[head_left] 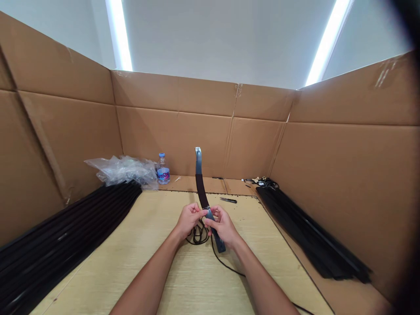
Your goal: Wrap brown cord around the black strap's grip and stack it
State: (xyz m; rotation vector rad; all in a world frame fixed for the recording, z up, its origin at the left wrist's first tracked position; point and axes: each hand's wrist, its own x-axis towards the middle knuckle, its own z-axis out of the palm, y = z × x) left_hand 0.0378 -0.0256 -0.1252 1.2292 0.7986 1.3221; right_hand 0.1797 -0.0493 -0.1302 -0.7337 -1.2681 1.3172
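curved metal strip (pixel 198 164) with dark sleeve; left hand (pixel 189 220) and right hand (pixel 223 226), fingers clenched, grasp its lower part above a black cord (pixel 227 264)

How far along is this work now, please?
Done: a dark wrap covers the middle of the grey curved bar. In hand: the left hand and right hand hold the bar above a black cord. Left: stacks of black strips remain, though which are finished is unclear.

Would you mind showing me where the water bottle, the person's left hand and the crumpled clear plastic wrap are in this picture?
Water bottle (pixel 163 174): head view, on its label.
Left hand (pixel 188 219): head view, on the back of the hand.
Clear plastic wrap (pixel 124 170): head view, on the middle of the crumpled heap.
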